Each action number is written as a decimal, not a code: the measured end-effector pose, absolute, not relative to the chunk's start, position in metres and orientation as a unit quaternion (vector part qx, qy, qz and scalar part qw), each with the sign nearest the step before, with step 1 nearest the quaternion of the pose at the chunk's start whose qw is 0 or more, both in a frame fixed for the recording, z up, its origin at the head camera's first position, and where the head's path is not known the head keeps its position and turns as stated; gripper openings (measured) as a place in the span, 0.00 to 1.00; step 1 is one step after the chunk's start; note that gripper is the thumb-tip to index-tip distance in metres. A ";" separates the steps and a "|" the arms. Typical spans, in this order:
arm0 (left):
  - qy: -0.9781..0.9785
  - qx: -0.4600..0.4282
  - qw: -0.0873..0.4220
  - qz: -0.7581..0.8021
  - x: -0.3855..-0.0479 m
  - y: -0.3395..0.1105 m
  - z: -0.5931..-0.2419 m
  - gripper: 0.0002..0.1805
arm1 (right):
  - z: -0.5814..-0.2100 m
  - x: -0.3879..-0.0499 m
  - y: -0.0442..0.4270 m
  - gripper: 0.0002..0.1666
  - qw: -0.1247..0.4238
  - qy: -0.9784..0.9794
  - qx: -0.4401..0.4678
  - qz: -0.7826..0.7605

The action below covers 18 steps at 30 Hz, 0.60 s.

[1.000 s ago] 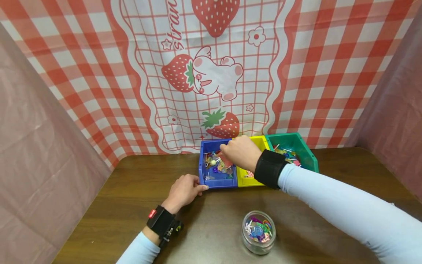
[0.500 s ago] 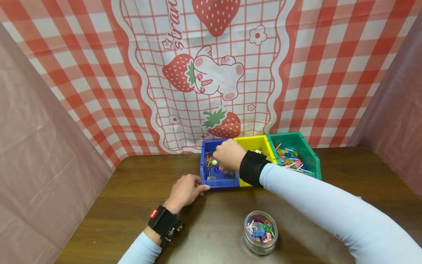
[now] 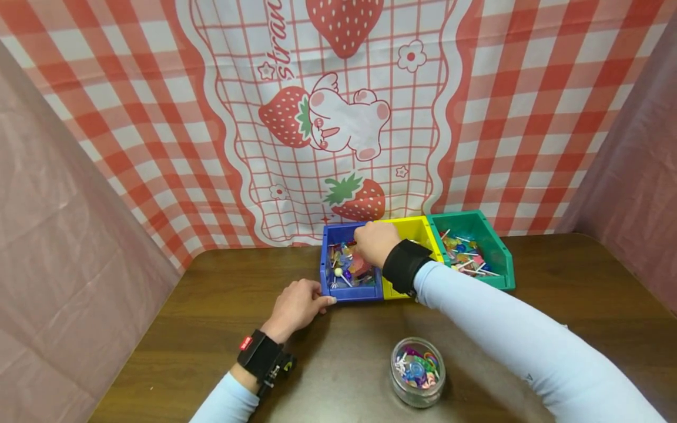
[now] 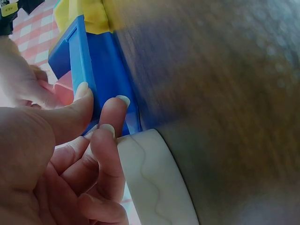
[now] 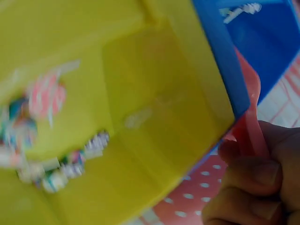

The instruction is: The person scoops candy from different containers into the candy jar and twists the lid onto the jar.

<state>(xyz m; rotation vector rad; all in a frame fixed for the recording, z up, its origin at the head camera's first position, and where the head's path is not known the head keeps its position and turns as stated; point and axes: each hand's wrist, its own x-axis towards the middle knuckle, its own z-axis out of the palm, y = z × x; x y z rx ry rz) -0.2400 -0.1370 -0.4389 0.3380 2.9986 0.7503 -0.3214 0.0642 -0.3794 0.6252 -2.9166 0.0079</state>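
Observation:
My right hand (image 3: pixel 376 244) grips the handle of a pink scoop (image 3: pixel 361 265), whose head is down in the blue bin (image 3: pixel 351 294) among small lollipop-like charms. The same scoop (image 5: pixel 253 126) shows in the right wrist view, beside the wall between the blue and yellow bins; its head is mostly hidden there. My left hand (image 3: pixel 297 302) pinches the near left corner of the blue bin. In the left wrist view the thumb lies on the bin's rim (image 4: pixel 82 61), with fingertips against its outer side.
Right of the blue bin stand a yellow bin (image 3: pixel 407 226) and a green bin (image 3: pixel 505 270), both with small charms in them. A glass jar (image 3: pixel 418 396) of colourful charms stands nearer on the wooden table (image 3: pixel 211 329). A checked strawberry cloth (image 3: pixel 338 194) hangs behind.
My right hand went left over the blue bin, then slightly back right, with the pink scoop in view again. Charms in the blue bin have shifted. My left hand stays put.

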 end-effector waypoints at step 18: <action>0.965 0.112 0.005 0.238 -0.240 -0.137 -0.441 0.18 | -0.402 -0.310 0.048 0.11 0.209 -0.969 0.131 0.022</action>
